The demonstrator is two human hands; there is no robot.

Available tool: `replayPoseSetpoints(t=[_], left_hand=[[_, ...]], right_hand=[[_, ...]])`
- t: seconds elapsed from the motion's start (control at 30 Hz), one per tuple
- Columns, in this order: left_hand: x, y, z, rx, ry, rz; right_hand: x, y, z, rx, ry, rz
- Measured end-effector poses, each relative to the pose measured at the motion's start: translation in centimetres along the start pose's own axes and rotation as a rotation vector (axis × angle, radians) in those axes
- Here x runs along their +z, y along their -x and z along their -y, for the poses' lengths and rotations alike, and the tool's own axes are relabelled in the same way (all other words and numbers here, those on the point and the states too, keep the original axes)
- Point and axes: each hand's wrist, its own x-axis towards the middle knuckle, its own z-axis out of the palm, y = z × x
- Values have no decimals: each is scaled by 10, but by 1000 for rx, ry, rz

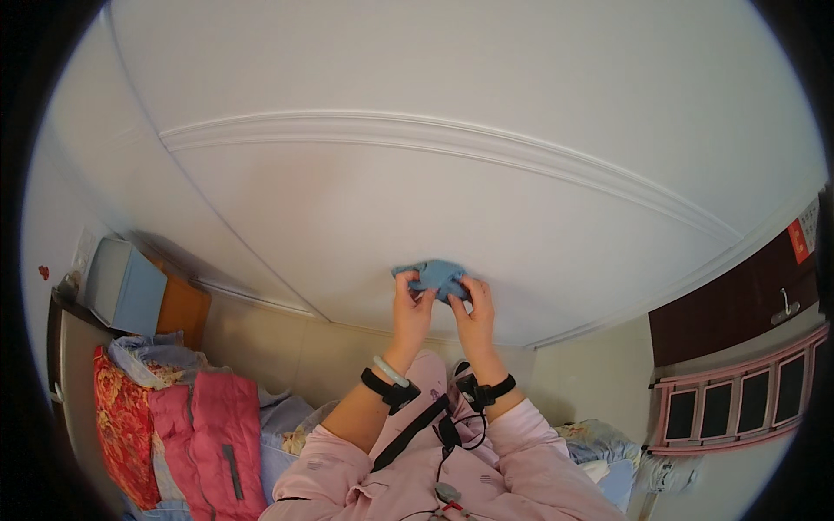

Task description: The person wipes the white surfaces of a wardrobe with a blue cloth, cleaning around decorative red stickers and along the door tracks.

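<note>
A crumpled blue cloth [438, 276] is held between both hands, close to the lower part of a large white panel [365, 195] with a raised moulding across it. My left hand [412, 306] pinches the cloth's left side between thumb and fingers. On the cloth's right side, my right hand [474, 309] grips it the same way. Whether the cloth touches the panel I cannot tell. Black straps with small devices circle both wrists, and a pale bangle is on the left one.
At left a bed holds a pink padded vest [215, 443] and a red floral pillow [124, 423]. A light blue box [127, 286] stands beyond them. To the right are a pink-framed ladder [736, 397], a dark door [723, 306] and a plastic bag [668, 473].
</note>
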Motion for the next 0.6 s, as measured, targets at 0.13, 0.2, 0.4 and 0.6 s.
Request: replayPoseSetpoints(t=[0.13, 0.2, 0.4, 0.6], left_hand=[[-3, 11, 55, -145, -56, 24], [-1, 11, 64, -158, -71, 4], [29, 9, 7, -134, -56, 110], [76, 11, -81, 76, 103, 330]], right_hand=[[0, 21, -44, 139, 29, 57], [-3, 23, -46, 113, 7, 50], [-29, 2, -7, 83, -29, -115], [-83, -35, 60, -98, -24, -307]])
